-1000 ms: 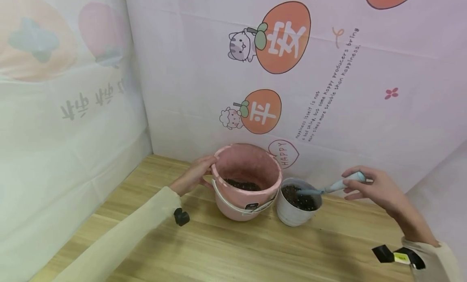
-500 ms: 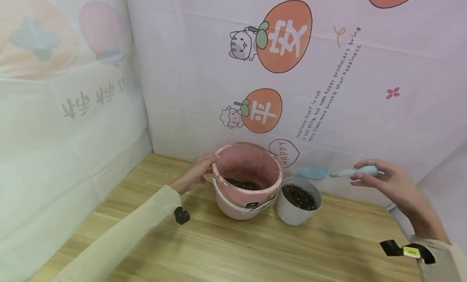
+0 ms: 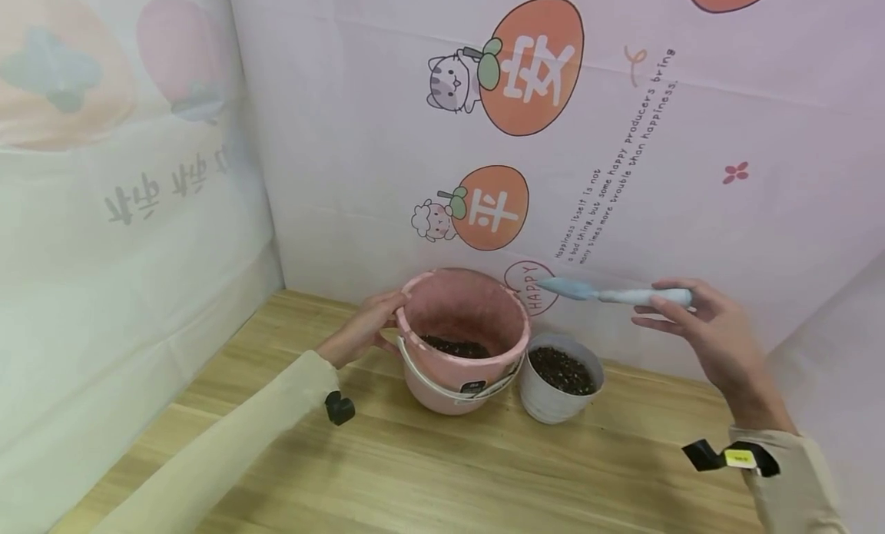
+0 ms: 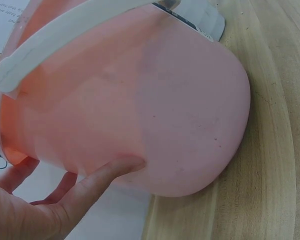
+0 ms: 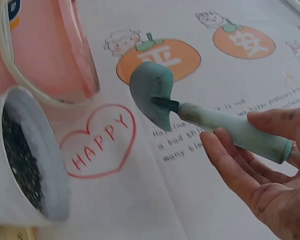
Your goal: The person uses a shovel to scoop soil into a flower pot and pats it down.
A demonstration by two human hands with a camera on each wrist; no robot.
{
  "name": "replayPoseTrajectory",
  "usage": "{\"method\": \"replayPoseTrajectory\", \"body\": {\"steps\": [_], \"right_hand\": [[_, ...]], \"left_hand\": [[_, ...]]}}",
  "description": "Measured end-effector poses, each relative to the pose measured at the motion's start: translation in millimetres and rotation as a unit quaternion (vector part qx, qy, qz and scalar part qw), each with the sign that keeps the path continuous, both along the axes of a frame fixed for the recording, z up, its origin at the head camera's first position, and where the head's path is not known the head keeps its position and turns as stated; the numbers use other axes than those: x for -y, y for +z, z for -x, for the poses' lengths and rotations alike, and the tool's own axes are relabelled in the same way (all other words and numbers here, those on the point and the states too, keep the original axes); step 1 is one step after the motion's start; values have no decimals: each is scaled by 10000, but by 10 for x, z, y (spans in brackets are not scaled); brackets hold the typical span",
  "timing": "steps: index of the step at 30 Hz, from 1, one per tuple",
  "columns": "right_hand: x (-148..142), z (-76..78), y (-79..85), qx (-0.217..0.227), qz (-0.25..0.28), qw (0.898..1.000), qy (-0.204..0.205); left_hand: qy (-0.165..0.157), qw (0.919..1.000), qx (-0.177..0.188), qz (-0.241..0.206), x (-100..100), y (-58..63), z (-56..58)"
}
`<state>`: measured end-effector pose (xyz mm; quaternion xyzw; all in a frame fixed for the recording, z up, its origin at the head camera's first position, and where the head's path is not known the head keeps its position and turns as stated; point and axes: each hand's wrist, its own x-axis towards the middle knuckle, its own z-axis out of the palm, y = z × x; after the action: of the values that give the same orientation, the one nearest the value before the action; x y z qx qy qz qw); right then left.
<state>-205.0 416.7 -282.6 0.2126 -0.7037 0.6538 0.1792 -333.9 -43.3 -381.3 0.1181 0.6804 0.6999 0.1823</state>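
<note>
My left hand (image 3: 366, 330) grips the left side of a pink bucket (image 3: 442, 384), with fingers at the rim and the thumb (image 4: 122, 165) against the outer wall. Dark soil (image 3: 456, 347) lies low inside the bucket. Close to its right stands a white plant pot (image 3: 549, 403) holding dark, speckled soil (image 3: 561, 369). My right hand (image 3: 715, 330) holds a small blue hand trowel (image 3: 639, 296) by the handle, between thumb and fingers. The trowel is raised above and behind the pot, its blade (image 5: 150, 95) pointing left toward the bucket and bare of soil.
The wooden table (image 3: 442, 472) reaches toward me in front of both containers. A white printed cloth (image 3: 359, 134) hangs right behind them, and another cloth (image 3: 159, 265) closes off the left side. The bucket's white bail handle (image 4: 60, 37) hangs down its front.
The trowel has come up out of the pot's soil, first to the right and then higher and back left over the pot. My left hand and the bucket stay in place.
</note>
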Motion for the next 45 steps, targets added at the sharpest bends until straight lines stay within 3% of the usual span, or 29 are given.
{"method": "replayPoseTrajectory", "body": {"steps": [3,9,14,18,27,34,41,45], "right_hand": [[140,42,-38,160,5,9999,-28],[450,132,-94,579,-702,9955,-256],[658,204,-159,643,-1685,9803,-801],[769,259,-212,495,-2018,9734,-970],[884,396,-359,-17,-2516,9664,-520],[984,457,-340,-431,-3291,9432,-131],[1105,601,-287,-785,-3605,9294,92],[1202,668,-344,-1014,-3919,9140,277]], "left_hand": [[-45,10000,15,-26,-6,-3,-1],[-82,10000,29,-14,-14,3,13],[-35,10000,61,-2,-6,18,-2],[-55,9999,69,-51,4,31,-8],[-35,10000,-25,-38,-30,10,2],[-33,9999,16,-116,-44,4,-33],[-139,9998,-88,-147,-6,2,-45],[-110,9998,-150,-111,0,5,-44]]}}
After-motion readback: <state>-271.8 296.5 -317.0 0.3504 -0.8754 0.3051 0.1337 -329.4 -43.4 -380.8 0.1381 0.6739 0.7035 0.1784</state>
